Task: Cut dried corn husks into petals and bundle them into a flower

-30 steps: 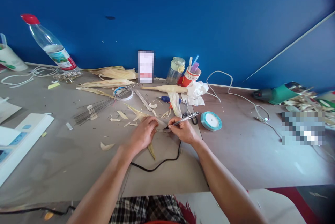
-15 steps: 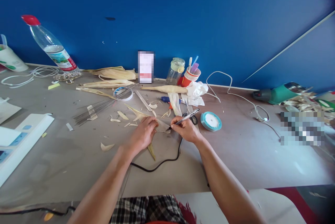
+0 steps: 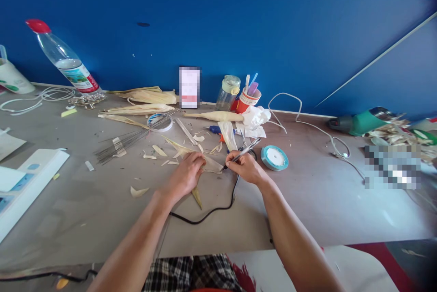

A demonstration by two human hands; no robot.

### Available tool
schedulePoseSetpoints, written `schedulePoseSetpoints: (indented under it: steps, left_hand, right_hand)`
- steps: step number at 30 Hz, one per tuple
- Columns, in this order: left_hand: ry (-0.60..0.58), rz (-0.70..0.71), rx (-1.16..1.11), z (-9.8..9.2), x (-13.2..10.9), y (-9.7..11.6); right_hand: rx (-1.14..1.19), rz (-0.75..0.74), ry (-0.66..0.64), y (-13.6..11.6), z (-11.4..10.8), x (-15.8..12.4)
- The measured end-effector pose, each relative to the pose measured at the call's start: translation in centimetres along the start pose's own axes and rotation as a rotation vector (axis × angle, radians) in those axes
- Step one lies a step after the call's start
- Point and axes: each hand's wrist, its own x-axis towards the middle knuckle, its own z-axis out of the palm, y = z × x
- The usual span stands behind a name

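A pale corn husk [image 3: 213, 165] lies on the desk, with one pointed end towards the back left and a greenish tip below my left hand [image 3: 187, 173]. The fingers of that hand are bent together on the husk and hold it; part of the husk is hidden under them. In my right hand [image 3: 247, 168] is a pen [image 3: 250, 146], gripped as for writing, its dark tip at the right end of the husk. Just behind the right hand lie scissors [image 3: 243, 141], partly covered. A roll of light blue ribbon [image 3: 274, 158] sits to its right.
Thin wires [image 3: 119, 145] rest by a white tape roll [image 3: 160, 122]. Farther back are more husks [image 3: 150, 95], a phone [image 3: 190, 87], a jar [image 3: 227, 93], a paper cup [image 3: 248, 100] and a blue glue gun [image 3: 218, 129]. A black cord [image 3: 205, 220] runs in front.
The pen and my right hand have shifted slightly right along the husk's end, and the pen leans lower. My left hand stays on the husk.
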Motion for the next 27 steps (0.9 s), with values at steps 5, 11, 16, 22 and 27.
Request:
schedulePoseSetpoints:
  steps: [5,11,16,22,27]
  left_hand:
    - [0.004,-0.009,-0.007,-0.1,0.0,0.2]
    - [0.0,-0.015,0.001,-0.2,0.0,0.3]
    - [0.008,-0.015,0.013,0.2,-0.1,-0.1]
    - [0.003,-0.023,0.015,0.3,0.0,-0.1]
    - [-0.017,-0.022,0.028,-0.1,0.1,0.2]
  right_hand:
    - [0.0,-0.001,-0.008,0.3,-0.2,0.0]
    - [0.026,0.001,-0.01,0.4,-0.3,0.0]
    - [0.232,-0.024,0.16,0.4,-0.5,0.1]
    - [0.469,-0.143,0.261,0.0,1.0,0.0]
    - [0.217,-0.145,0.158,-0.8,2.5,0.2]
